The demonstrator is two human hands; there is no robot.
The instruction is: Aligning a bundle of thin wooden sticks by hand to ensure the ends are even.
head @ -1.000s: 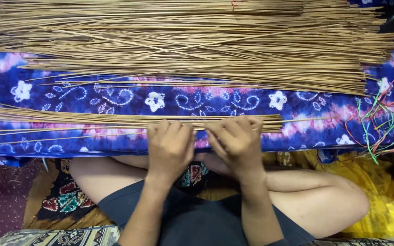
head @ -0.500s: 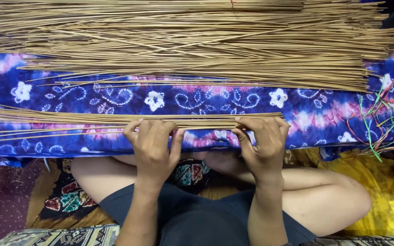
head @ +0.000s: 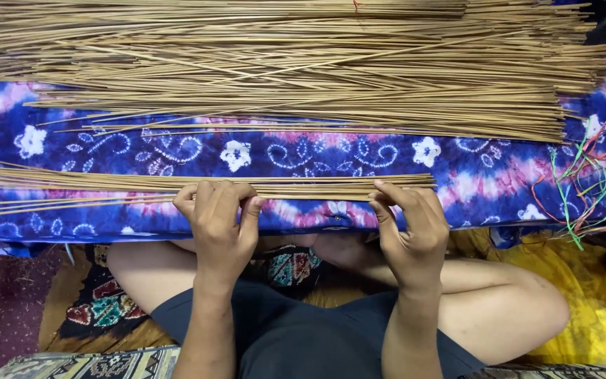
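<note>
Spread over our lap, a blue and purple tie-dyed cloth with white flowers carries everything we work on. Along its far edge lies a broad heap of thin tan sticks, well apart from our hands. Along the near edge runs a narrower bundle of sticks, reaching to the cloth's left end. Our left hand curls over this bundle, fingertips pinched closed on the sticks. Our right hand does the same close to the bundle's right end, its grip also closed on the sticks. At the cloth's right edge sits a tangle of red and green strings. A yellow cloth lies beside our right knee.
</note>
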